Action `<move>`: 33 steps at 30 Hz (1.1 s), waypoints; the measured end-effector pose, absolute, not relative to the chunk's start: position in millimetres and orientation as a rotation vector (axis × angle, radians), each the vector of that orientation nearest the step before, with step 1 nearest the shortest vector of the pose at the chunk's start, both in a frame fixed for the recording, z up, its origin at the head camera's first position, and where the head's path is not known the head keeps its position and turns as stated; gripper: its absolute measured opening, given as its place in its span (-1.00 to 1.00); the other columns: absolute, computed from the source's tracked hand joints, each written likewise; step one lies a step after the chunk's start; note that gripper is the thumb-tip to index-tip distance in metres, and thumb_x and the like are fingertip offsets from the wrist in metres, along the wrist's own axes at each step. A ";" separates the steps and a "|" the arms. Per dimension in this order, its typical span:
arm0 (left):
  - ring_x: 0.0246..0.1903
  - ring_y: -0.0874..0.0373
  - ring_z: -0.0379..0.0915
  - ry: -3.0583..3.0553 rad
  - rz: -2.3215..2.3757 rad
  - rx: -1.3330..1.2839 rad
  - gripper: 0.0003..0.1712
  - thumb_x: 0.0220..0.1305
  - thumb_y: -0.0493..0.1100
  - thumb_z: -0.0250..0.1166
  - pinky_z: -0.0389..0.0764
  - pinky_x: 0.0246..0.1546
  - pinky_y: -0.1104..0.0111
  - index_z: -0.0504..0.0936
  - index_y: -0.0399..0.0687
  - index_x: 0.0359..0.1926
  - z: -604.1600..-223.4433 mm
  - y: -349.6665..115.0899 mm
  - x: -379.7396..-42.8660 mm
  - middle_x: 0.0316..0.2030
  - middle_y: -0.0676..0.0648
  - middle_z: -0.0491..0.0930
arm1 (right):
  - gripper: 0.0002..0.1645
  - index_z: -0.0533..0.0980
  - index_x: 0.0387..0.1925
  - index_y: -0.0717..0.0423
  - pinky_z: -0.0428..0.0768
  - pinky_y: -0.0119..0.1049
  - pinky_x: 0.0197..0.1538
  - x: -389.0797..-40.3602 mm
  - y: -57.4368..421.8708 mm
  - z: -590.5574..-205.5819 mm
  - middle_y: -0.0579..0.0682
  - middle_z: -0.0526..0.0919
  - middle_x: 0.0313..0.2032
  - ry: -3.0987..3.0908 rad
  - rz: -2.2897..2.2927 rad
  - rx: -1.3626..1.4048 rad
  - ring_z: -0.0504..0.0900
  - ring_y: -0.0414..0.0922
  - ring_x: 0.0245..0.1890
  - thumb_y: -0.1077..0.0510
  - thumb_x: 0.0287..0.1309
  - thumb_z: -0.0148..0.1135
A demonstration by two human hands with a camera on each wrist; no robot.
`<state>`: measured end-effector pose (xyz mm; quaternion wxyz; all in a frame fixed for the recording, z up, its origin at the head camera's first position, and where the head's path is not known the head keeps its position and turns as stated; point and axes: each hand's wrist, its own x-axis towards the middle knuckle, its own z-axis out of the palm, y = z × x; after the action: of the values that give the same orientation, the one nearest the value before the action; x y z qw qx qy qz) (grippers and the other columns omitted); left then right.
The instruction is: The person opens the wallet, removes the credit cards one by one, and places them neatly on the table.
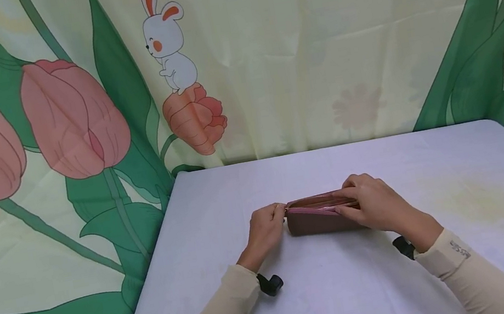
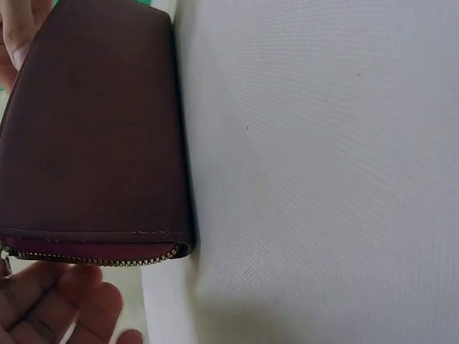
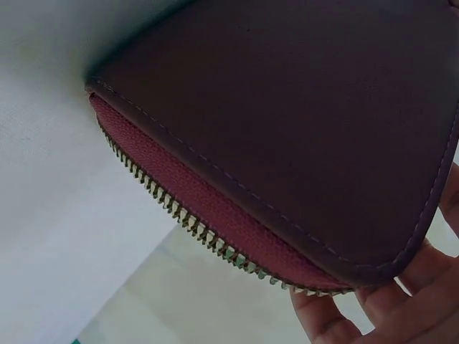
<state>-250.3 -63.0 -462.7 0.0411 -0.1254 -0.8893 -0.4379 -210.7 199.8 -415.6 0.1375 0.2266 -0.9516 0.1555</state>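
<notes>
A dark brown zip-around wallet (image 1: 320, 223) stands upright on the white-covered table, its top unzipped and the reddish-brown inside showing. At its left end my left hand (image 1: 266, 227) pinches the zip corner, and the left wrist view shows the small zipper pull (image 2: 6, 252) right by those fingers. My right hand (image 1: 380, 202) grips the right part of the opening, thumb at the front edge and fingers at the back edge. Brass zipper teeth (image 3: 208, 236) and maroon zip cloth (image 3: 179, 172) run along the spread end in the right wrist view.
The table (image 1: 258, 311) has a white cloth with a faint yellowish stain (image 1: 487, 201) at the right. Behind it hangs a curtain (image 1: 274, 53) printed with tulips, leaves and a rabbit. A small black camera (image 1: 270, 284) sits on each wrist.
</notes>
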 end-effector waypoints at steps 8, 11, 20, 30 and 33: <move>-0.47 0.22 0.41 -2.856 -1.332 -0.292 -0.52 0.37 -0.06 -0.06 0.38 -0.45 0.39 0.65 -0.11 -0.57 -463.6 -66.9 -249.6 -0.48 0.03 0.66 | -0.61 0.67 -0.01 -0.03 0.49 0.05 -0.15 -209.3 198.8 -416.1 0.00 0.55 -0.17 -2.762 0.454 0.647 0.51 0.02 -0.16 -0.02 0.11 0.35; -0.53 0.23 0.41 -2.881 -1.357 -0.307 -0.51 0.39 -0.07 -0.08 0.37 -0.47 0.39 0.65 -0.11 -0.55 -462.4 -68.0 -248.9 -0.52 -0.01 0.65 | -0.63 0.68 -0.04 -0.05 0.48 0.04 -0.14 -209.2 198.8 -416.9 0.00 0.55 -0.17 -2.757 0.453 0.643 0.51 0.02 -0.17 -0.03 0.11 0.36; -0.65 0.24 0.43 -2.884 -1.436 -0.285 -0.54 0.41 -0.09 -0.08 0.39 -0.52 0.40 0.65 -0.10 -0.50 -461.6 -66.9 -248.5 -0.58 0.01 0.63 | -0.84 0.73 -0.24 -0.09 0.53 0.06 -0.13 -213.0 196.5 -420.9 0.06 0.60 -0.11 -2.648 0.499 0.743 0.56 0.06 -0.15 0.10 0.10 0.36; -0.56 0.27 0.42 -2.821 -1.151 -0.310 -0.53 0.45 -0.04 -0.02 0.35 -0.56 0.41 0.55 0.00 -0.61 -454.5 -61.9 -243.1 -0.63 0.16 0.54 | -0.78 0.69 -0.20 -0.08 0.56 0.03 -0.24 -222.2 154.3 -428.1 0.04 0.62 -0.13 -2.643 0.436 0.915 0.61 0.01 -0.21 -0.05 0.18 0.29; -0.62 0.27 0.37 -2.822 -1.100 -0.350 -0.58 0.46 -0.03 -0.02 0.32 -0.61 0.41 0.52 0.03 -0.56 -452.2 -59.4 -240.6 -0.65 0.16 0.50 | -0.71 0.66 -0.06 -0.13 0.54 -0.03 -0.27 -224.6 141.1 -427.2 -0.01 0.61 -0.08 -2.698 0.390 0.982 0.60 -0.05 -0.17 -0.05 0.19 0.30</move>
<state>-240.6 -59.4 -452.2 0.0462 -0.1147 -0.9246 -0.3604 -224.6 141.1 -427.2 0.1219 0.3365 -0.9242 0.1335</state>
